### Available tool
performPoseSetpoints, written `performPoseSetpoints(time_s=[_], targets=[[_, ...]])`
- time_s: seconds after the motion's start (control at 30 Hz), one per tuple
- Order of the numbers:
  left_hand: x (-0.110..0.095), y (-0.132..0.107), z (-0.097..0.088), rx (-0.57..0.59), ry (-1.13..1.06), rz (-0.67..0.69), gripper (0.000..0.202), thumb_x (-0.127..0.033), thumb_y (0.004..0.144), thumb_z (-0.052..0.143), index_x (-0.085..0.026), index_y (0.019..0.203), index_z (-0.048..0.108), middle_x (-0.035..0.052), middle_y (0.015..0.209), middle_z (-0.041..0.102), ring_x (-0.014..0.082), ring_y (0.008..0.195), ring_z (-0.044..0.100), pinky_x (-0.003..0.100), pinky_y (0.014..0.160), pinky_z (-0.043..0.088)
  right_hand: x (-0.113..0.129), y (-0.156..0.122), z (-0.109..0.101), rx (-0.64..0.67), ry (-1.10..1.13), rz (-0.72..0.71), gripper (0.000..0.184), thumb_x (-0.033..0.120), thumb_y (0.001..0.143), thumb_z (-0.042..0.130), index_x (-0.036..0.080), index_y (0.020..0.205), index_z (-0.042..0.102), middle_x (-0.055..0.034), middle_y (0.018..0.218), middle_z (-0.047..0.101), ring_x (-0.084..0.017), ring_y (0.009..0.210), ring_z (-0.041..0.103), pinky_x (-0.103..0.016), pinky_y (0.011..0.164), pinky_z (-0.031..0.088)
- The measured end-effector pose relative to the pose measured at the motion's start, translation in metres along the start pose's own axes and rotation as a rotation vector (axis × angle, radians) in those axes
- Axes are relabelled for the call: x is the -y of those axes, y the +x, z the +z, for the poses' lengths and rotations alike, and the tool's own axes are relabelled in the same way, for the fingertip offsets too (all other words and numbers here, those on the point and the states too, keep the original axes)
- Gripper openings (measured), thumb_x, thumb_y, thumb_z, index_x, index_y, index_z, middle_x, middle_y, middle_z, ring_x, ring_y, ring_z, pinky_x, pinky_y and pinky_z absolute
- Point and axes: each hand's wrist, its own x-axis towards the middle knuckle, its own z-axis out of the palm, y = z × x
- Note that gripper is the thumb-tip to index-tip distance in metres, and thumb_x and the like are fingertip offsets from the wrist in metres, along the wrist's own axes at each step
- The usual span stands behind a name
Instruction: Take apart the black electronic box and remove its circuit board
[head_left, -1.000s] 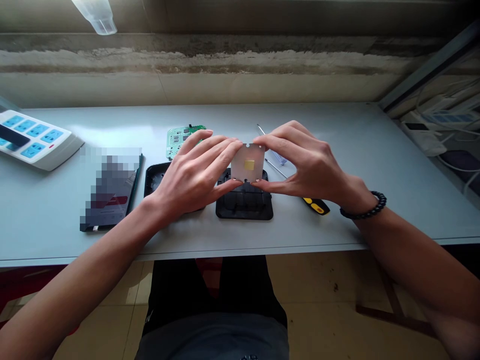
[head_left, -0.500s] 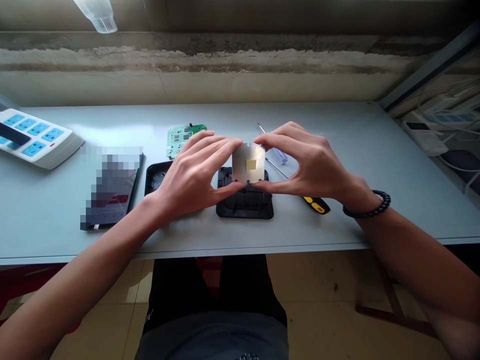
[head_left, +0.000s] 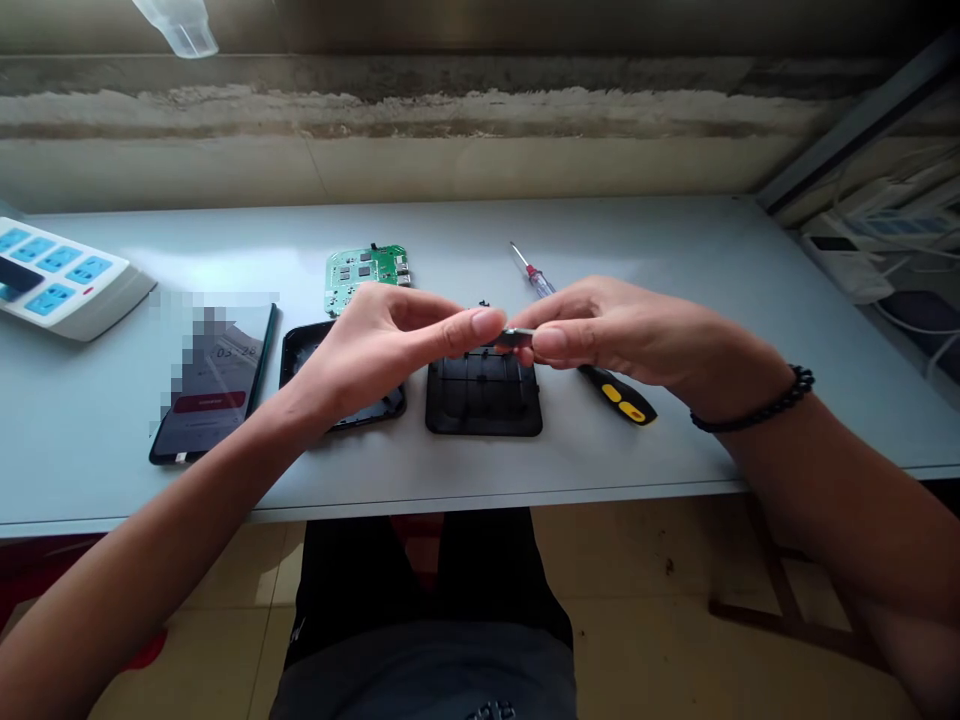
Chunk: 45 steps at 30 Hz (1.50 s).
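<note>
Since the earlier frame the metal plate (head_left: 516,338) has tipped from showing its broad face to nearly edge-on, and the two hands have turned with it, thumbs now toward the camera. The left hand (head_left: 386,335) and right hand (head_left: 637,330) each pinch one end of it, thumb and fingers nearly together, above the far part of a black shell (head_left: 484,405) lying on the pale, smooth bench (head_left: 697,250). A second black shell (head_left: 382,410) sits left of that one, partly under the left hand, with a green circuit board (head_left: 364,272) behind. Near the right hand lie a clear-handled screwdriver (head_left: 538,282) and a yellow-and-black handle (head_left: 619,397). Farther left are a dark-edged phone (head_left: 214,405) and a white power strip (head_left: 71,290) with blue sockets. Behind the bench runs a wall (head_left: 480,165) with a rough, flaking band; cables (head_left: 892,240) crowd the right side, and tan floor tiles (head_left: 637,600) show below.
</note>
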Motion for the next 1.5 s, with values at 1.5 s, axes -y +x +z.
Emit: performPoseSetpoints(time_s=[1.5], targets=[[0.022, 0.003, -0.003, -0.063, 0.822, 0.756, 0.045, -0.037, 0.095, 0.070, -0.019, 0.136, 0.061, 0.0124, 0.120, 0.077, 0.0267, 0.104, 0.073, 0.043, 0.093, 0.056, -0.016, 0.000, 0.013, -0.364, -0.974, -0.534, 0.046, 0.049, 0.088, 0.068, 0.017, 0.122, 0.063, -0.0108, 0.102, 0.065, -0.023, 0.090, 0.059, -0.038, 0.077, 0.049]])
